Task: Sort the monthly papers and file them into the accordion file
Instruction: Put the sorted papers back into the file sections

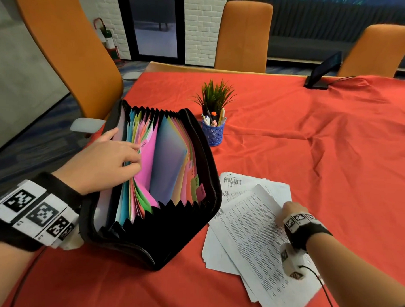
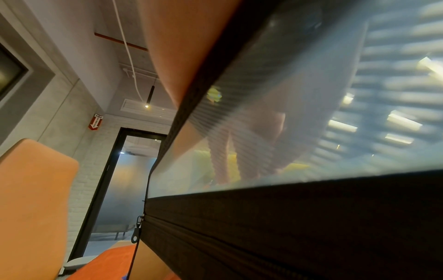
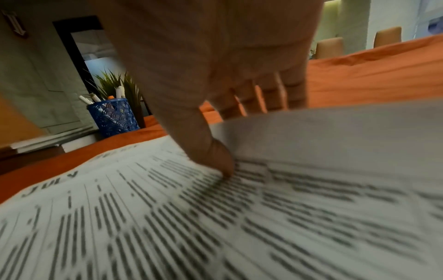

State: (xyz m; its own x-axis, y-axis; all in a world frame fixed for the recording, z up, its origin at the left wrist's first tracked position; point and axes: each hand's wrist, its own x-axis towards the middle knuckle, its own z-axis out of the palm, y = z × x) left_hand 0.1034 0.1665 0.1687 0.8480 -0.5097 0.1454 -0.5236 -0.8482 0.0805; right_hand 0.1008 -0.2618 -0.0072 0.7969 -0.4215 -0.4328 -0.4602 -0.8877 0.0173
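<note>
My left hand (image 1: 105, 161) sits mid-left of the head view, fingers reaching into the accordion file (image 1: 152, 178) among the coloured dividers, fingertips pressed against the pink divider (image 1: 149, 159) near its tab, thumb lying along the file's left edge. Fingers look loosely together, not gripping anything I can make out. One file, standing open at centre-left on the red tablecloth (image 1: 311, 138), pleats fanned; tabs on its right side read OCT and NOV, others too small to read.

Up-centre: 1 potted plant (image 1: 214, 95) w/ 1 blue mesh pen cup (image 1: 214, 132) just in front of it, several pens inside. Orange chairs: 3 in the head view, upper left, upper centre, upper right. 1 dark tablet on a stand (image 1: 323, 71) at upper right.

Lower right: a loose pile of papers (image 1: 250, 232), exact sheet count unclear; handwritten AUGUST shows on one at the pile's top left. My right hand (image 1: 290, 212) is on the top sheet.

Left wrist cam adds what the head view lacks: my fingers (image 2: 239, 151) seen blurred through the file's translucent front panel, plus 1 zipper pull (image 2: 136, 233) hanging at lower left. Right wrist cam shows the grip properly: thumb (image 3: 210, 155) pressing down on the printed top sheet (image 3: 215, 217), the other four fingers (image 3: 271, 94) behind a lifted edge of paper, so I'm pinching that sheet; JULY handwritten at its left.
</note>
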